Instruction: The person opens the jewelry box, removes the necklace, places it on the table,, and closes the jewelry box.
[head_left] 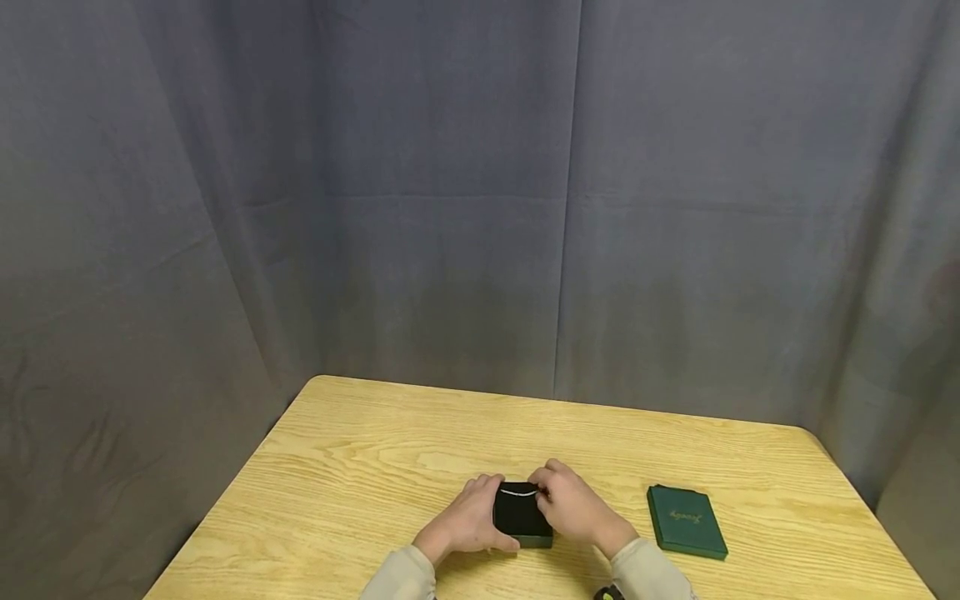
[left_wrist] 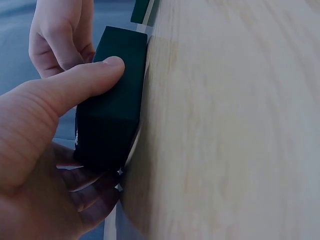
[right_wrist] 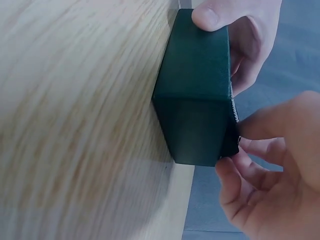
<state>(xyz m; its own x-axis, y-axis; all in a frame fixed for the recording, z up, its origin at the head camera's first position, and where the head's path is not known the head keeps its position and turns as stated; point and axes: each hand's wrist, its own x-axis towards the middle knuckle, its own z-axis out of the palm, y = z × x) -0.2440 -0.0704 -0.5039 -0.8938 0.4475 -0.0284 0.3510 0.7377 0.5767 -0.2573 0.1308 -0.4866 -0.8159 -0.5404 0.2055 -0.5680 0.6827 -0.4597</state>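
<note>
A dark green jewelry box base (head_left: 535, 542) with a black insert (head_left: 521, 521) sits near the front of the table. Across the far part of the insert lies a thin silver chain (head_left: 518, 493). My left hand (head_left: 471, 518) grips the box from the left, its thumb (left_wrist: 102, 75) on the near wall and its other fingers round the side. At the far right corner, my right hand (head_left: 576, 506) pinches the edge of the black insert beside the chain's end, thumb on top. Its fingers partly hide that corner in the head view.
To the right lies a green lid (head_left: 687, 522) with gold lettering, flat on the wooden table (head_left: 360, 454). Grey curtains (head_left: 450, 208) hang behind the table and along its left side. A dark band (head_left: 608, 592) shows by the right sleeve.
</note>
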